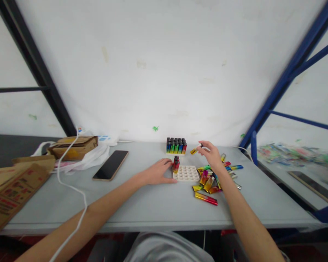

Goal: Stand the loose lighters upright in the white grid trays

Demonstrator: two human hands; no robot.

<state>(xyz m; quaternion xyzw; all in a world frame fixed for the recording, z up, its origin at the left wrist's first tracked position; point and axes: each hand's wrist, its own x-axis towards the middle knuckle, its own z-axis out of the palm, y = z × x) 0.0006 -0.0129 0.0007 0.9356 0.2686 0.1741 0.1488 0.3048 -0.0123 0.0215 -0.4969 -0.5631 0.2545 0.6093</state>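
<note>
A white tray with rows of holes (188, 174) lies flat on the table. My left hand (160, 171) grips its left end, thumb at the near corner and fingers at the far one. Red lighters (176, 165) with black tops stand upright in the tray's left end, beside my left fingertips. My right hand (211, 154) pinches a yellow lighter (194, 150) by its top end, tilted in the air beyond the tray. Beneath and beside my right forearm lies a loose pile of shiny multicoloured lighters (208, 184), one red and yellow lighter (206, 198) nearest me.
Behind the tray, a block of upright lighters (176, 146) stands near the wall. To the left lie a phone (111, 165), cardboard boxes (75, 148) and a plastic bag (95, 157). A white cable (71, 186) hangs across the left side. Blue frame bars (284, 78) rise at right.
</note>
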